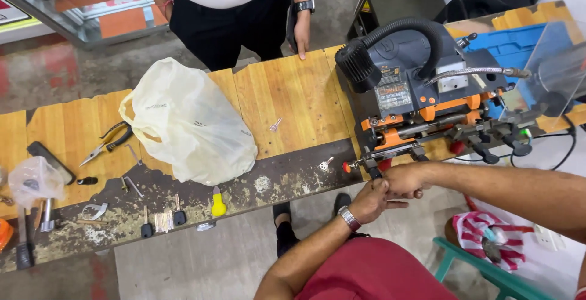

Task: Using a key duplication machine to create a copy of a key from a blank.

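A grey and orange key-cutting machine (421,86) stands on the right part of a wooden workbench (287,98). My right hand (404,180) is closed around a black handle at the machine's front edge, beside a small red knob (347,167). My left hand (371,202), with a metal wristwatch, rests against the right hand's fingers, and it is unclear whether it holds anything. A small silver key (326,164) lies on the bench just left of the knob. Another silver key (276,124) lies farther back.
A pale plastic bag (189,123) sits mid-bench. Pliers (107,143), loose keys (162,220), a yellow-handled tool (218,203) and small tools lie at the left. Another person in black trousers stands across the bench, a hand (301,31) on its edge. A teal stool (482,269) stands right.
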